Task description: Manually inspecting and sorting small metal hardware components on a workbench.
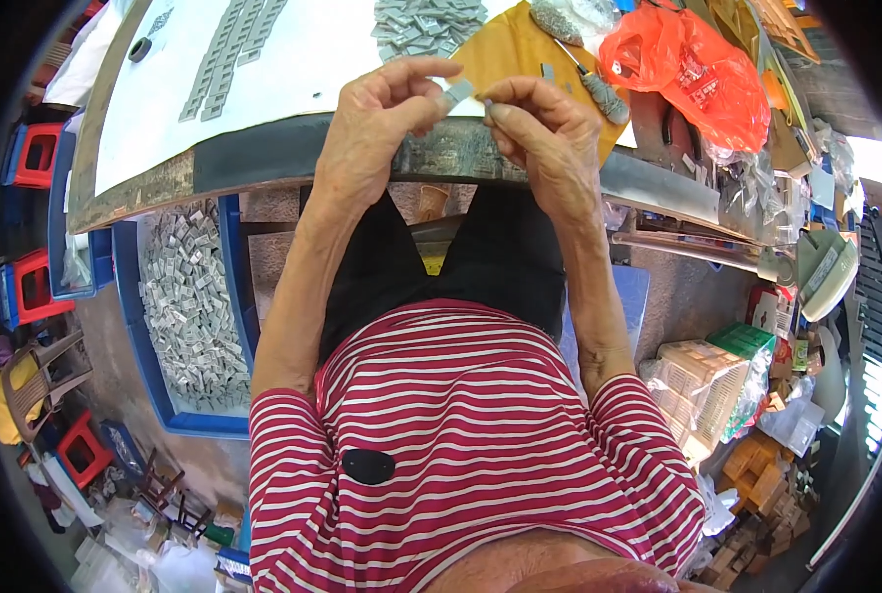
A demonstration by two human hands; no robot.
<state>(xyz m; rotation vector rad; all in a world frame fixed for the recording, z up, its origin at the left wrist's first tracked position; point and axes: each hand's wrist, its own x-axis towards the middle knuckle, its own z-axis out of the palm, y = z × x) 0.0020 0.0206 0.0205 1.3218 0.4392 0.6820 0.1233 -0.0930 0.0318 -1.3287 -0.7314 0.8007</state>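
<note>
My left hand (377, 124) pinches a small flat grey metal piece (457, 93) between thumb and forefinger, just above the table's near edge. My right hand (545, 133) is beside it, fingertips closed on something tiny at the piece's right end; what it is cannot be made out. Both hands are held up in front of my red-and-white striped shirt. On the white table top (312, 59) lie rows of the same grey pieces (225, 49) and a loose heap of them (426, 25).
A blue bin (235, 296) full of grey metal pieces stands on the floor at my left. An orange plastic bag (698, 69) and a handled tool (599, 89) lie at the table's right. Red stools, boxes and packed cartons crowd the floor on both sides.
</note>
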